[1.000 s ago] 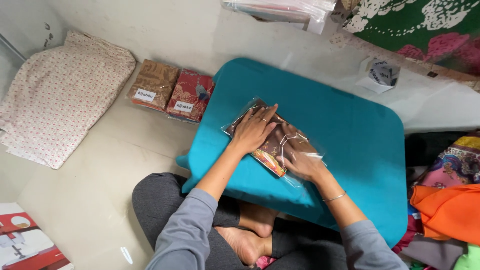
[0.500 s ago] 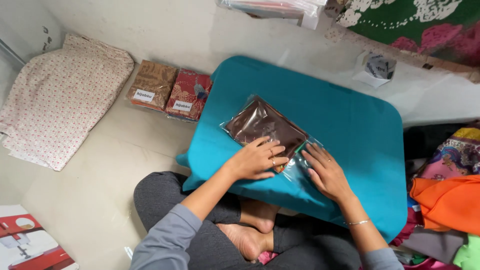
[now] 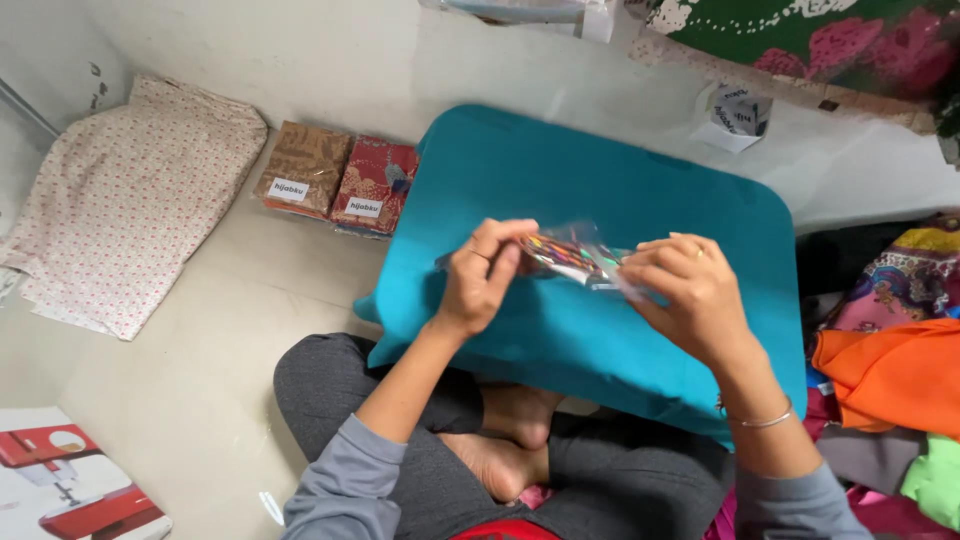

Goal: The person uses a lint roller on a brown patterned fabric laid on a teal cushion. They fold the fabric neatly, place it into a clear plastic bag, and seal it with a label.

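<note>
Now the clear plastic packet point(image 3: 575, 258) of folded patterned cloth is off the teal lap table point(image 3: 620, 180) and held edge-on between both hands; half a second ago it lay flat on the tabletop with the palms pressing down on its near end. The left hand point(image 3: 482, 280) pinches the packet's nine o'clock end, thumb and fingers closed on it, while the right hand point(image 3: 690, 290) grips the three o'clock end the same way, fingertips bunched on the crinkled plastic flap. By my reading, the lift means the flattening is done and the work has moved to the bag's open end, probably folding or sealing the flap, though the flap itself is too small and shiny to tell how it lies. At ten o'clock from the table, two more packed cloths, one brown point(image 3: 303, 168) and one red point(image 3: 375, 187), lie side by side on the floor, touching each other. Beyond them at nine o'clock a dotted cream cloth point(image 3: 130, 200) is spread flat. An orange fabric point(image 3: 885, 375) heap sits at four o'clock.
</note>
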